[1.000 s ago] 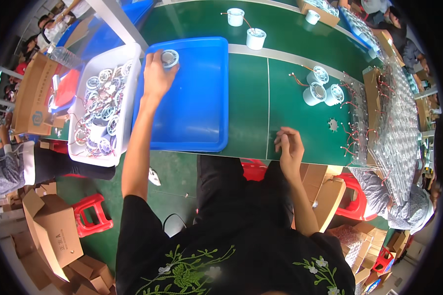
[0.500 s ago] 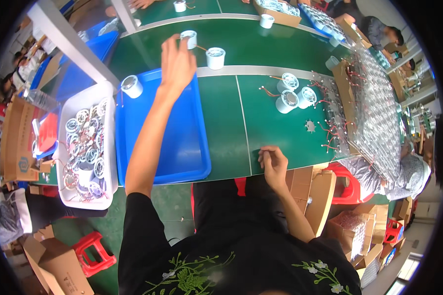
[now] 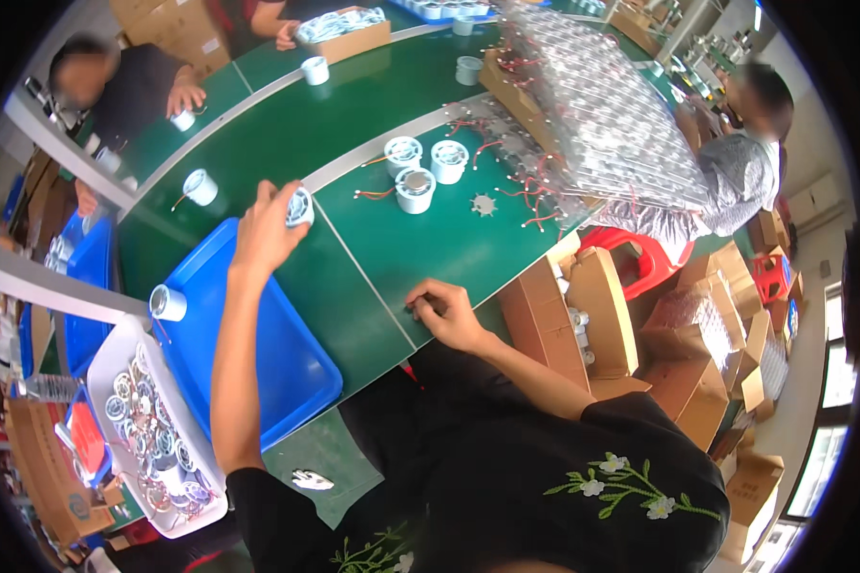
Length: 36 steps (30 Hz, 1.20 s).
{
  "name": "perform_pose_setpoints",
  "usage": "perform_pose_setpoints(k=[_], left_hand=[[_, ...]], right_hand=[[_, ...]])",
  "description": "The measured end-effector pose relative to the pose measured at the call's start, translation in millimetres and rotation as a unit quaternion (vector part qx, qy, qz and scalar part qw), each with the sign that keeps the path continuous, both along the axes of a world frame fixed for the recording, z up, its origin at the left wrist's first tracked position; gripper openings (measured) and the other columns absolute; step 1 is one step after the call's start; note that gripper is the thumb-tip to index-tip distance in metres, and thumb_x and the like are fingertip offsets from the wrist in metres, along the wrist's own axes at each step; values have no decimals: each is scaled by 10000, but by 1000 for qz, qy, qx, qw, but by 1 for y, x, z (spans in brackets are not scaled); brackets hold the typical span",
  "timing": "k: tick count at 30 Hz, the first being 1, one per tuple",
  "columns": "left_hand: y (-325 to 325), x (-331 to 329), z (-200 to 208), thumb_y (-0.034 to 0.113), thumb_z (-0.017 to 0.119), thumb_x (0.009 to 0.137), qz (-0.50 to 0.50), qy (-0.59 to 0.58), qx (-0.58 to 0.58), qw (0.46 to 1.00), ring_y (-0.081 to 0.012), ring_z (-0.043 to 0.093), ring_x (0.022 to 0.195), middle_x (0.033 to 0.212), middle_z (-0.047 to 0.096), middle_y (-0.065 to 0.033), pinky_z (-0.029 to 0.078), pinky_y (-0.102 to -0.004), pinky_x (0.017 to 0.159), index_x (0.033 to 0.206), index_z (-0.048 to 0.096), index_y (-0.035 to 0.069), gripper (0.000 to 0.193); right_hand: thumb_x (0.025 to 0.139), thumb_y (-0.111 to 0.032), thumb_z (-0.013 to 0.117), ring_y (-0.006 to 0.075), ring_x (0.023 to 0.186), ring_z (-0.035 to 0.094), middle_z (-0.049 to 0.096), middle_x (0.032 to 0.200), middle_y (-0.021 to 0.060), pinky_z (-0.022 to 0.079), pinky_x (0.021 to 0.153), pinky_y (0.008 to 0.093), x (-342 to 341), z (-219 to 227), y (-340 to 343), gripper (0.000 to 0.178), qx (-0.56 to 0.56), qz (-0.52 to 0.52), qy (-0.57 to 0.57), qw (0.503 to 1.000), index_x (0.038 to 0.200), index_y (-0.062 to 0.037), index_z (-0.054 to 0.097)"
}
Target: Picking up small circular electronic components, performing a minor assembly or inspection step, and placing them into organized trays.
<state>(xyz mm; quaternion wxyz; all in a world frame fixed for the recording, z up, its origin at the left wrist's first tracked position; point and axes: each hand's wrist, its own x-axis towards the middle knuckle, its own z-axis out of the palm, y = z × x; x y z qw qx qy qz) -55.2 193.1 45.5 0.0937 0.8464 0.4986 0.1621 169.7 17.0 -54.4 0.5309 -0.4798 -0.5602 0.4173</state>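
Observation:
My left hand (image 3: 264,234) is closed around a white cylindrical motor (image 3: 300,206), just above the metal rail at the edge of the green conveyor. My right hand (image 3: 446,313) rests by the near table edge with its fingers curled together; a small dark thing shows at the fingertips, too little to name. Beyond it, three white motors with red and orange wires, one of them this front motor (image 3: 415,191), stand grouped on the green table. A flat, silver, toothed disc (image 3: 484,204) lies beside them. Another white motor (image 3: 201,187) sits on the conveyor, left of my left hand.
A blue tray (image 3: 301,368) lies under my left forearm, with a white motor (image 3: 168,303) at its far left corner. Left of it, a white bin (image 3: 210,514) holds many wired parts. Bubble-wrapped trays (image 3: 621,124) are stacked right. Co-workers sit across and at right.
The view has swung to the right. My left hand has drawn back from the conveyor's far side and now grips a motor near the rail. My right hand stays curled by the table edge.

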Motion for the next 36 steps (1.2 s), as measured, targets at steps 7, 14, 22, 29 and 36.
perform_pose_setpoints(k=[7, 14, 22, 29, 36], left_hand=[[-119, 46, -6, 158, 725, 769, 39, 24, -102, 994, -413, 610, 903, 1116, 514, -197, 506, -458, 759, 1303, 498, 75, 586], [-160, 61, -14, 139, 676, 836, 65, -175, -25, 982, -378, 628, 891, 1218, 515, -211, 511, -429, 769, 1329, 469, 52, 542], [-171, 46, -45, 46, 595, 885, 150, -288, -97, 941, -331, 618, 823, 1001, 630, -166, 488, -389, 706, 1116, 539, -5, 243], [-171, 57, -54, 40, 579, 895, 145, -347, -17, 927, -249, 636, 833, 990, 639, -163, 512, -326, 723, 953, 575, -18, 83], [-170, 52, -61, 6, 582, 879, 133, -370, -11, 919, -235, 615, 774, 992, 632, -149, 489, -303, 639, 939, 562, -13, 66]], right_hand=[[858, 70, 511, 151, 704, 589, 620, 836, 89, 478, 619, 258, 25, 6, 4, 153, 35, -20, -50, 998, 953, 8, 613], [805, 6, 625, 358, 901, 555, 587, 1005, 155, 478, 797, 422, 96, 45, 50, 246, 160, -273, -459, 830, 1051, -14, 611], [815, -35, 651, 281, 841, 637, 645, 975, 134, 516, 753, 349, 96, 145, 19, 223, 107, -72, -377, 917, 1037, -27, 638], [784, -116, 718, 255, 806, 617, 658, 967, 100, 510, 765, 337, 205, 212, 31, 264, 157, -299, -557, 759, 1027, -35, 654], [722, -204, 768, 294, 1001, 566, 578, 1081, 118, 483, 816, 386, 231, 194, 20, 419, 137, -114, -614, 769, 1070, -25, 616]])
